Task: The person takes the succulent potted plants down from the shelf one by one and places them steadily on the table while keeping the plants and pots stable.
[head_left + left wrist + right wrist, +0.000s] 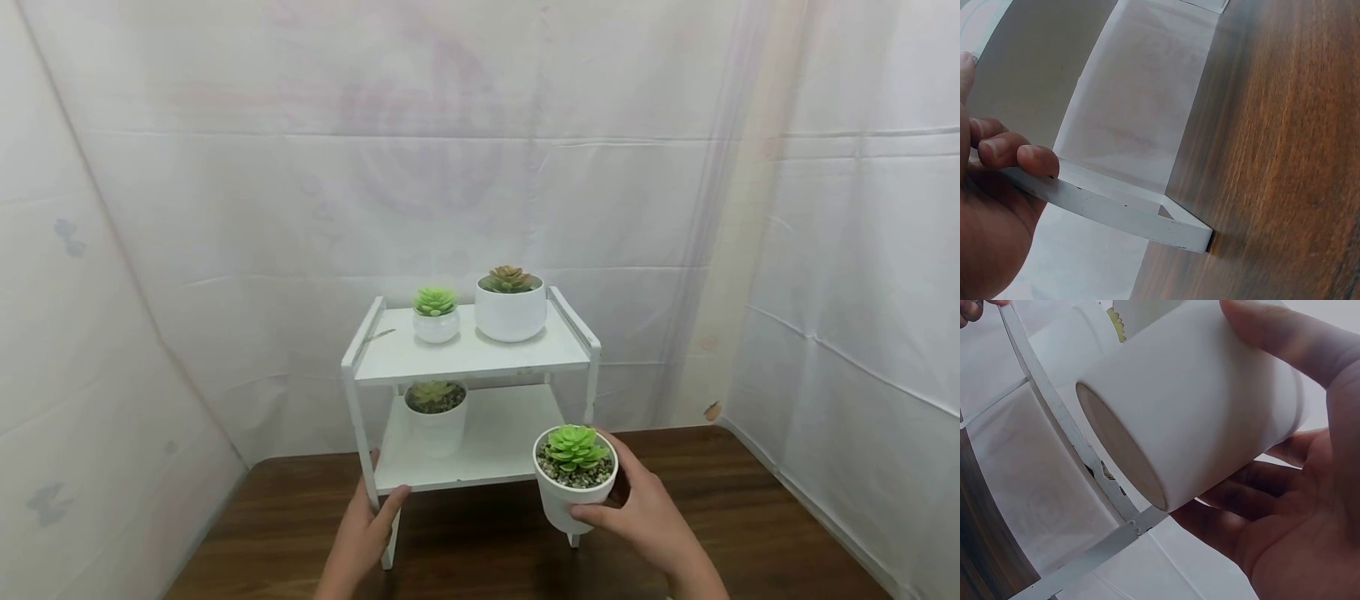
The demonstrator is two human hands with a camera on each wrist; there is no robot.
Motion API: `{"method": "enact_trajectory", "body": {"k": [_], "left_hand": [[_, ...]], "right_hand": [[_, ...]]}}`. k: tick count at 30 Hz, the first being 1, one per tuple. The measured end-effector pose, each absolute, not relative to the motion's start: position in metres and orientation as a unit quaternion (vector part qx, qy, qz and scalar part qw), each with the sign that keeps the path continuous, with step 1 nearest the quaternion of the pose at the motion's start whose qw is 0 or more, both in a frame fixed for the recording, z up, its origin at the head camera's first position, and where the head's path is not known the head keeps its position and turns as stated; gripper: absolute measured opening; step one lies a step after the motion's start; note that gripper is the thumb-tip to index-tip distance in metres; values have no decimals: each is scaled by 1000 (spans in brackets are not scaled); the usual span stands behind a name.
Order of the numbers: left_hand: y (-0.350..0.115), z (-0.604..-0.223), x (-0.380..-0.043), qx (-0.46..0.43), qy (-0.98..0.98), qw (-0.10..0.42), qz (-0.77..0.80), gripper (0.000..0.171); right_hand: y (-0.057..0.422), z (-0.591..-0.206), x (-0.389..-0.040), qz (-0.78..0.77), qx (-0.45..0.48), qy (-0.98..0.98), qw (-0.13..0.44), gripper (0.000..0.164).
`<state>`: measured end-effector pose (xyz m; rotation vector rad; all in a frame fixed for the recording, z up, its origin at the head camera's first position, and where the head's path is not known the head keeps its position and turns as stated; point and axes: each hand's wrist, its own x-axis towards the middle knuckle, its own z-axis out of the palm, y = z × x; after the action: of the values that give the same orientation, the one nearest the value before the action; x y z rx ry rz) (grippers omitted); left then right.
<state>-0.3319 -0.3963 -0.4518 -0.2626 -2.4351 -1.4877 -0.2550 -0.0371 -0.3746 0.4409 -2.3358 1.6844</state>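
A white two-tier shelf [472, 360] stands on the wooden table. My left hand [363, 529] grips its front left leg at the height of the lower tier; the left wrist view shows the fingers curled round the white leg [1129, 215]. In my right hand [651, 510] is a potted succulent [558, 504], bright green over pebbles, held in the air before the front right leg. Seen from the right wrist, thumb and fingers clasp the white pot [1179, 400] round its side, its base near the shelf edge [1072, 437].
On the upper tier sit a small green succulent [436, 327] and a larger white bowl with a reddish succulent [512, 317]. Another potted succulent [435, 425] stands at the left of the lower tier. White cloth [300, 208] hangs behind and at both sides of the table [285, 517].
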Motion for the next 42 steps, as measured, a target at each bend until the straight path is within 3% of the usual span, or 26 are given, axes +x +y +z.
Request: {"method": "enact_trajectory", "body": {"k": [26,42], "left_hand": [[-396,-450,-330,-91,-848,131,-505,87],[-395,-450,-329,-87,-848,134,-505,85]], "right_hand": [[-7,-379,-254,563,179,-792,151,82],[9,-379,-253,560,150,-797,169,82]]}}
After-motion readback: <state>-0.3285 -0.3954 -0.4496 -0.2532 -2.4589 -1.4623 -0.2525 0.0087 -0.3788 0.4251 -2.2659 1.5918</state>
